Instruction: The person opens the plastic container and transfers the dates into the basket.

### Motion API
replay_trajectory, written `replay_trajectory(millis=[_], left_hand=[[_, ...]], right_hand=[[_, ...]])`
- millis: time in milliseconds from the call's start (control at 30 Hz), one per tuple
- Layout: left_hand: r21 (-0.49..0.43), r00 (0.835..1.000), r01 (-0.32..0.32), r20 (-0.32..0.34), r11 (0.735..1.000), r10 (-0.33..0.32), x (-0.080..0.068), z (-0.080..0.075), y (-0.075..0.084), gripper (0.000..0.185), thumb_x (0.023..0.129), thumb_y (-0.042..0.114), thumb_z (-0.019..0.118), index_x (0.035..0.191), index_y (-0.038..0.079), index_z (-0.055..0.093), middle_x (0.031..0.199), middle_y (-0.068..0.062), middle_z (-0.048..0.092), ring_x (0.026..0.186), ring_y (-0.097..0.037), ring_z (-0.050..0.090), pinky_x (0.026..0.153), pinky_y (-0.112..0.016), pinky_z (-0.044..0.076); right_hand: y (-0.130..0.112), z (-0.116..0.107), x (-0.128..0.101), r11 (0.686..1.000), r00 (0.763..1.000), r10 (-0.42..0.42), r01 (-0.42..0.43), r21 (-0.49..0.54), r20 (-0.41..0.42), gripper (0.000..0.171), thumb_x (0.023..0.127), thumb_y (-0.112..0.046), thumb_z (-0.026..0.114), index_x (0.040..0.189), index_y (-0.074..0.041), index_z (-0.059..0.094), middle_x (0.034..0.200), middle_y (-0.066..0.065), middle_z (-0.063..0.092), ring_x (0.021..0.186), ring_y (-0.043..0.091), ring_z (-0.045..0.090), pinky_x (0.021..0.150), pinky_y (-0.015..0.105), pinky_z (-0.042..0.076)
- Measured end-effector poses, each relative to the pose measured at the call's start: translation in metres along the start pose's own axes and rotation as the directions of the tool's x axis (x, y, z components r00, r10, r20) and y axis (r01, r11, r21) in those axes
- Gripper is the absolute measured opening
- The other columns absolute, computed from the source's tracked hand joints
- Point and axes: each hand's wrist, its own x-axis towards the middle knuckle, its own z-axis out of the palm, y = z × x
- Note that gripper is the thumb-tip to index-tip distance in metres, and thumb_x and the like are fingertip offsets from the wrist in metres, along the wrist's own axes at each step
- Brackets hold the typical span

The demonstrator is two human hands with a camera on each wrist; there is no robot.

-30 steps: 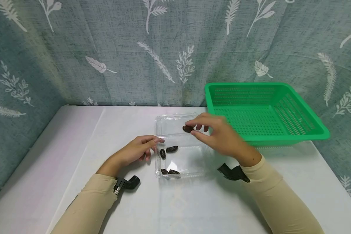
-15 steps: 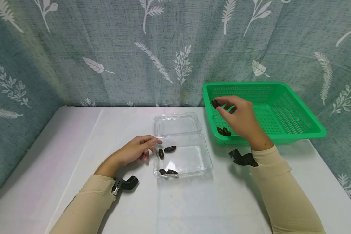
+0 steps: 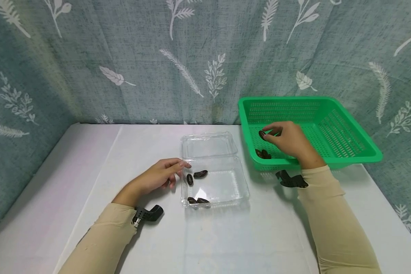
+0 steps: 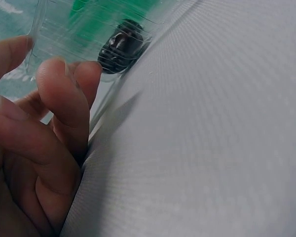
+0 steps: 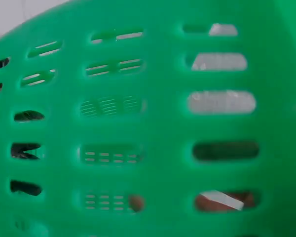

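Observation:
My right hand (image 3: 289,140) is inside the green basket (image 3: 294,98), pinching a dark brown date (image 3: 262,134) between thumb and fingertips. Below it, several more dates (image 3: 263,154) lie in the basket's near left corner. In the right wrist view the slotted basket wall (image 5: 163,123) fills the picture and hides most of that hand. My left hand (image 3: 159,175) rests its fingertips on the left edge of a clear plastic clamshell box (image 3: 226,186), other fingers loosely bent. Two dates (image 3: 200,174) lie near those fingertips, and more dates (image 3: 198,200) lie along the box's near wall.
The clamshell's lid (image 3: 209,146) lies folded back toward the curtain (image 3: 140,76). Box and basket stand side by side on a white-covered table (image 3: 130,144), the basket at the back right. Black camera mounts (image 3: 148,214) sit on both wrists.
My right hand has carried the date from above the clamshell rightward into the basket, then lower and slightly right. My left hand has stayed at the box's edge.

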Motion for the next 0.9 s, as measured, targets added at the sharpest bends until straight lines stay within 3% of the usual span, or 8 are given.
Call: replay_trajectory(millis=[133, 333, 700, 900], left_hand=[[0.004, 1.000, -0.003, -0.002, 1.000, 0.003, 0.0011, 0.0005, -0.0002, 0.043, 0.107, 0.042, 0.042, 0.134, 0.013, 0.061, 0.099, -0.007, 0.061, 0.056, -0.010, 0.054, 0.048, -0.023, 0.039], [0.009, 1.000, -0.002, -0.004, 1.000, 0.002, 0.0020, -0.0002, -0.0006, 0.043, 0.107, 0.041, 0.042, 0.134, 0.013, 0.061, 0.098, -0.007, 0.061, 0.056, -0.010, 0.055, 0.048, -0.023, 0.039], [0.019, 1.000, 0.003, -0.004, 1.000, -0.003, 0.0018, -0.0008, 0.0008, 0.043, 0.107, 0.041, 0.042, 0.135, 0.013, 0.060, 0.097, -0.008, 0.060, 0.056, -0.010, 0.054, 0.048, -0.024, 0.039], [0.018, 1.000, 0.008, -0.011, 1.000, -0.008, 0.0006, -0.0004, 0.0021, 0.043, 0.107, 0.041, 0.043, 0.134, 0.013, 0.061, 0.096, -0.007, 0.060, 0.056, -0.010, 0.054, 0.048, -0.023, 0.039]], right_hand=[[0.0062, -0.0015, 0.0026, 0.997, 0.987, 0.032, -0.043, 0.063, 0.157, 0.028, 0.098, -0.021, 0.063, 0.122, -0.008, 0.070, 0.113, 0.020, 0.072, 0.097, 0.033, 0.070, 0.081, 0.043, 0.053], [0.0089, -0.0009, 0.0050, 0.992, 0.959, 0.016, -0.051, 0.116, 0.282, 0.027, 0.098, -0.019, 0.063, 0.120, -0.005, 0.071, 0.107, 0.016, 0.073, 0.083, 0.027, 0.067, 0.076, 0.040, 0.054], [0.0069, 0.0028, 0.0065, 0.994, 0.922, -0.024, -0.020, 0.111, 0.387, 0.030, 0.099, -0.021, 0.062, 0.121, -0.002, 0.071, 0.120, 0.018, 0.070, 0.084, 0.016, 0.070, 0.082, 0.039, 0.057], [0.0088, 0.0042, 0.0083, 0.992, 0.922, -0.027, -0.023, 0.125, 0.387, 0.030, 0.101, -0.025, 0.059, 0.115, -0.002, 0.073, 0.105, 0.012, 0.072, 0.077, 0.015, 0.064, 0.076, 0.033, 0.053]])
